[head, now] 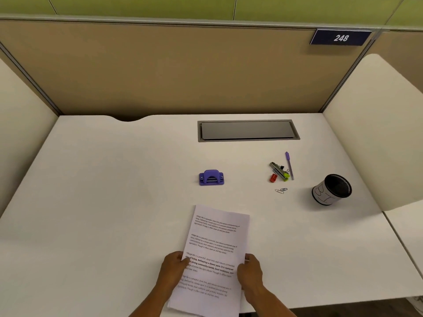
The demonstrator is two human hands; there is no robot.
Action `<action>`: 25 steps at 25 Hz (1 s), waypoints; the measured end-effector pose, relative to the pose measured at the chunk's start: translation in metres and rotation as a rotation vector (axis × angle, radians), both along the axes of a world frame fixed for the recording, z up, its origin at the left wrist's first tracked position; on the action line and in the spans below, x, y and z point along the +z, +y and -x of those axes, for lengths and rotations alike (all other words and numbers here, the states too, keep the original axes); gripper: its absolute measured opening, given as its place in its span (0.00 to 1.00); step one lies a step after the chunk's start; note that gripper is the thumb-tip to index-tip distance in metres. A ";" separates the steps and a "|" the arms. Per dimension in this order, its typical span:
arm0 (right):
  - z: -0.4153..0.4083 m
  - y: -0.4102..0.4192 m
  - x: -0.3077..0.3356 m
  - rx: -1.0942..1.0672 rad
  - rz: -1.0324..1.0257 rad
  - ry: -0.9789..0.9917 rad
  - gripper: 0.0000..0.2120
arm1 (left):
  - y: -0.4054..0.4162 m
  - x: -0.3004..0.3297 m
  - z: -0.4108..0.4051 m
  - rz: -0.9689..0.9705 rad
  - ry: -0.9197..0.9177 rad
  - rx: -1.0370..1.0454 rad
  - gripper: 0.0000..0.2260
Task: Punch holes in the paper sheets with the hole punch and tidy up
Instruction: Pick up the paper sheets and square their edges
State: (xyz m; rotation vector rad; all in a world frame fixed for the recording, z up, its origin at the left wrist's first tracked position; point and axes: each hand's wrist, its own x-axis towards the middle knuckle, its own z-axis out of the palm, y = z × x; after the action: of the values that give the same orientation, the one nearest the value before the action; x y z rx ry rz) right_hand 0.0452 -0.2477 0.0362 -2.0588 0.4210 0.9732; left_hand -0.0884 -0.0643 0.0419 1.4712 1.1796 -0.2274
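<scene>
Printed paper sheets (215,245) lie lengthwise near the front of the white desk (103,202), running away from me. My left hand (174,268) grips the sheets' left edge, thumb on top of the text. At the right edge, my right hand (250,272) holds the same sheets. A purple hole punch (211,177) stands on the desk beyond the paper's far end, apart from it and untouched.
To the right lie a stapler (279,171), a purple pen (289,165), a small red item (273,178) and paper clips (281,190). A black mesh pen cup (332,189) stands further right. A grey cable hatch (248,130) sits at the back. Partition walls enclose three sides.
</scene>
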 end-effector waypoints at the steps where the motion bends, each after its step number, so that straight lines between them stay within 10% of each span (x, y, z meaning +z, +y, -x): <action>1: -0.002 -0.003 -0.001 -0.034 0.002 0.001 0.16 | 0.002 -0.001 0.002 -0.009 0.014 -0.020 0.07; 25: -0.007 -0.029 0.006 -0.188 -0.222 0.186 0.07 | 0.002 -0.004 0.031 -0.151 0.008 0.179 0.03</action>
State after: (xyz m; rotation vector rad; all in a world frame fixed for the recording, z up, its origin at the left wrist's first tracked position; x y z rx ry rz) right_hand 0.0520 -0.2767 0.0424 -1.7051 0.5668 1.0498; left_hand -0.1190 -0.0627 0.0381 1.4851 1.3506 -0.0226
